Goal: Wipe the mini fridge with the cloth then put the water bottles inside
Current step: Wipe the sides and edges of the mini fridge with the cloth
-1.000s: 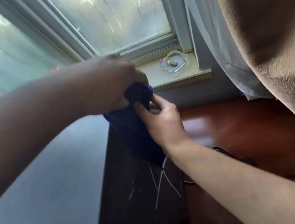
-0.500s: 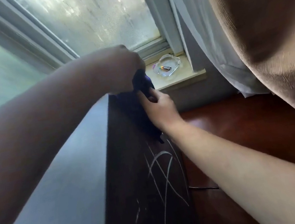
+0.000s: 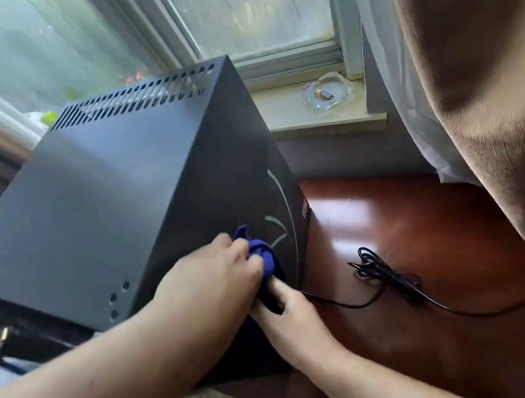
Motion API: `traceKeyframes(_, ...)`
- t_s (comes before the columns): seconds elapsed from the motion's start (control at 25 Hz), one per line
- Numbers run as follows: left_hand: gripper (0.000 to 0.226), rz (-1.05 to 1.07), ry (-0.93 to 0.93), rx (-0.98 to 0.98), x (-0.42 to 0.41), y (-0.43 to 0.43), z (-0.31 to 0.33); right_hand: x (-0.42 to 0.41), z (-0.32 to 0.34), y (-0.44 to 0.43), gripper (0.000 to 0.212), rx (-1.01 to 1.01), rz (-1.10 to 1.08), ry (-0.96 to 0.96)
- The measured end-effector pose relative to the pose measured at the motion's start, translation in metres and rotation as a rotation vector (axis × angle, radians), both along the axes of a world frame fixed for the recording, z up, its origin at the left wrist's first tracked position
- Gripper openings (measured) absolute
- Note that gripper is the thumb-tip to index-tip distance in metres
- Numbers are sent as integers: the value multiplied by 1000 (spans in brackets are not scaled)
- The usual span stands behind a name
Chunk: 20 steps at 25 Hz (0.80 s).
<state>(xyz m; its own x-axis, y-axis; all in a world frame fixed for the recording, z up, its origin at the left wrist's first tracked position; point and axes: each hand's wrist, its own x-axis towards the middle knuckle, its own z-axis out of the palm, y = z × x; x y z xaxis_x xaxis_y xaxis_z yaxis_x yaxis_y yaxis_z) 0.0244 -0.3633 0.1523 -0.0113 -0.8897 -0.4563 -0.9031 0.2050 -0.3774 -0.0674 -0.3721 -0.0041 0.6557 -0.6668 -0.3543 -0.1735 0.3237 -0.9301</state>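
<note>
Here the fridge (image 3: 109, 203) sits on the floor (image 3: 398, 231) below the window (image 3: 242, 4), its vented top catching the light and its dark right side facing the curtain (image 3: 474, 59). Both hands are down at that side, low and near the front. The left hand (image 3: 212, 283) is curled over a bunched blue cloth (image 3: 264, 257), fingers pressed together around it and holding it against the panel. The right hand (image 3: 290, 312) comes up from below and pinches the cloth's hanging tail between thumb and fingers. Pale curved scratches or marks show on the panel just past the cloth. No bottles are in view, and the door side cannot be seen from here, so I judge the wiping part to be under way and the loading not yet begun.

What could go wrong: a black cord (image 3: 388, 275) lies coiled on the floor just beside the fridge's lower edge, near the right wrist. A wide sweep low on the panel could catch it and drag it. The cloth is wadded small, so only a little of it meets the metal; strokes may skip patches unless it is opened out. The vent slots (image 3: 133, 98) along the top rear are open holes, and a damp cloth pushed over them could shed lint or moisture inside.
</note>
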Motion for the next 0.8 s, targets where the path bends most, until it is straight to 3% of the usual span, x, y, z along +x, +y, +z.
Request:
traceKeyframes(0.2, 16, 86, -92, 14, -17, 69, -34, -31, 0, 32, 33, 411, 207, -63)
traceKeyframes(0.36, 13, 166, 15, 12, -30, 69, -31, -42, 8, 35, 19, 603, 181, -112)
traceKeyframes(0.52, 21, 145, -100, -63, -32, 12, -15, -34, 18, -3, 25, 504, 20, -209)
traceKeyframes(0.68, 27, 186, -95, -217, -14, -65, -12, -23, 35, -81, 23, 296, -81, -305)
traceKeyframes(0.8, 31, 186, -93, -273, 0, -120, 1, -9, 45, -139, 41, 151, -150, -310)
